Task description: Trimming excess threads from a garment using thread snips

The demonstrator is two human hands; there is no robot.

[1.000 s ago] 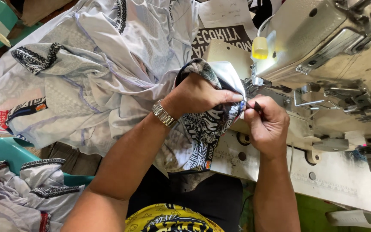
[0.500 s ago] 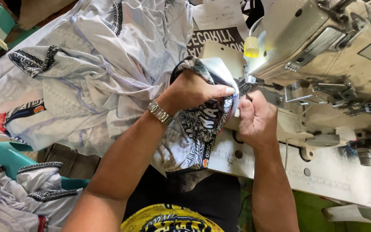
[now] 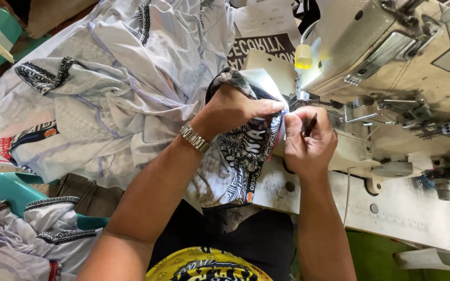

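Nearest, the right hand [image 3: 308,138] has its grip closed on a small dark tool [image 3: 309,125], and just beside it the left hand [image 3: 235,109] grips narrowly a fold of the black-and-white patterned garment [image 3: 246,151]. Both meet at the sewing machine [image 3: 391,57], by its needle area. Beyond, pale grey garments [image 3: 105,88] lie heaped.

I see a black-and-white patterned garment piece [image 3: 246,151], bunched and folded over, draped off the sewing machine bed beside the needle.
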